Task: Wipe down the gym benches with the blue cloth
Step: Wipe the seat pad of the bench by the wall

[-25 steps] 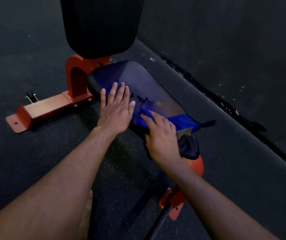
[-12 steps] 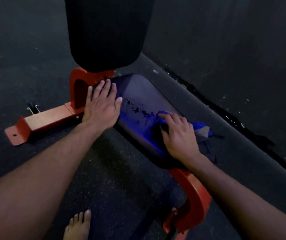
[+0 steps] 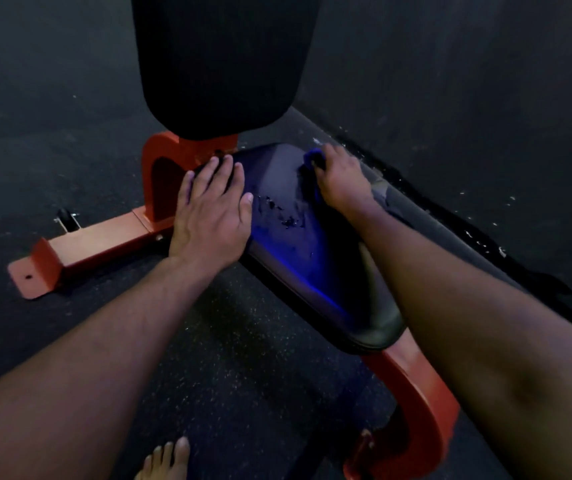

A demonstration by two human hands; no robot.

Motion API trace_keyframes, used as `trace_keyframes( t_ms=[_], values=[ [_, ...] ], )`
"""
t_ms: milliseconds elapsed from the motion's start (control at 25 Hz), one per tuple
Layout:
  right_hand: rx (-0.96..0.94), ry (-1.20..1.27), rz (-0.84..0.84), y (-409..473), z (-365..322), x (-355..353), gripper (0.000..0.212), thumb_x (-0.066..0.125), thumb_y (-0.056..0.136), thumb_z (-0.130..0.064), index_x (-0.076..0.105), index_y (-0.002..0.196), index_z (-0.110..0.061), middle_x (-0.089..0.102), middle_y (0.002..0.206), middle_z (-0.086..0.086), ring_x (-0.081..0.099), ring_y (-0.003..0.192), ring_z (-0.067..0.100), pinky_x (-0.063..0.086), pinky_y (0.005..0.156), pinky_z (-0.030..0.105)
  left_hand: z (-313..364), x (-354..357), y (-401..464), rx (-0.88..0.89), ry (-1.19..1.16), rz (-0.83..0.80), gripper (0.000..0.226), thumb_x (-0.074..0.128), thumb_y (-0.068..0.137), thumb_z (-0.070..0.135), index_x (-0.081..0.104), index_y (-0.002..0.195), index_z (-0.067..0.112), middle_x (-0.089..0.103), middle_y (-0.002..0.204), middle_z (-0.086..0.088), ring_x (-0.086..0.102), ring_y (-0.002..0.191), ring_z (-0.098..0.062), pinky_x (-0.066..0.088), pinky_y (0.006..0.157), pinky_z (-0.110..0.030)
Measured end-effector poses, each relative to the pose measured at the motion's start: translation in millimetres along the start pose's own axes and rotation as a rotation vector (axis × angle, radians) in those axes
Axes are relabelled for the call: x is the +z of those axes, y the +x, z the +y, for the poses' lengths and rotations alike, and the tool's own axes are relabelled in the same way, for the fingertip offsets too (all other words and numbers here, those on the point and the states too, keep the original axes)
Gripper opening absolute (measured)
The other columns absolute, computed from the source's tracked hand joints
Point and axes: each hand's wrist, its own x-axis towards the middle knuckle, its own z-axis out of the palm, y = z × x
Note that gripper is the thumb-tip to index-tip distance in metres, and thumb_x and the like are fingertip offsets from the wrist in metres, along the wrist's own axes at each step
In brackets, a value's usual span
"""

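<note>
On the head view, my right hand (image 3: 341, 180) grips the cloth (image 3: 313, 160) at the seat's (image 3: 307, 258) far end; my left hand (image 3: 210, 216) lies flat, fingers straight, on its near-left edge. I judge firm overlapping strokes serve best. Backrest (image 3: 220, 60) crowds the far end; red frame (image 3: 160, 174) stands left; floor (image 3: 260, 358) beneath.

The bench seat pad (image 3: 312, 258) looks like smooth, slightly glossy dark vinyl, scuffed and flaking near its middle. At its 12 o'clock the back pad (image 3: 222, 60) is matt black. The frame (image 3: 104, 237) is painted orange-red metal. The floor (image 3: 243, 358) is rough, speckled rubber.
</note>
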Motion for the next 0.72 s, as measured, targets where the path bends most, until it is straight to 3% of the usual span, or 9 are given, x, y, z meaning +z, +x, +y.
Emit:
trace_keyframes(
  t_ms=[200,320,520,720],
  values=[
    [-0.101,-0.07,0.073,-101.6,-6.0,-13.5,0.039,0.052,0.095,-0.022,0.05,0.133,-0.017,0.049,0.136,0.008,0.047,0.117,0.034,0.042,0.096,0.048,-0.3,3.5,-1.0,-0.009,-0.012,0.016,0.068,0.014,0.102,0.044,0.03,0.159,0.011,0.022,0.169,-0.006,0.01,0.157,-0.02,0.004,0.128,-0.044],
    [-0.224,-0.084,0.101,-87.8,-51.0,-0.1,0.043,0.049,0.093,-0.02,0.048,0.137,-0.02,0.047,0.136,0.004,0.044,0.117,0.028,0.039,0.098,0.046,-1.7,6.4,-0.4,-0.001,-0.027,0.028,0.067,0.016,0.102,0.043,0.033,0.158,0.01,0.024,0.168,-0.006,0.012,0.157,-0.021,0.004,0.126,-0.044],
    [-0.015,-0.068,0.032,20.3,-26.5,7.8,0.033,0.045,0.1,-0.023,0.047,0.13,-0.012,0.046,0.134,0.014,0.047,0.118,0.038,0.041,0.097,0.05,-3.5,5.4,-0.3,0.005,-0.026,0.028,0.068,0.015,0.101,0.043,0.032,0.159,0.012,0.024,0.169,-0.005,0.012,0.157,-0.019,0.003,0.127,-0.042],
    [0.021,-0.06,0.084,-60.5,9.5,-7.1,0.034,0.051,0.096,-0.019,0.05,0.129,-0.012,0.049,0.129,0.015,0.048,0.112,0.039,0.041,0.092,0.048,-2.9,7.8,-0.9,0.021,-0.037,0.068,0.068,0.015,0.102,0.043,0.035,0.157,0.01,0.027,0.167,-0.006,0.015,0.156,-0.02,0.005,0.127,-0.044]
  ],
)
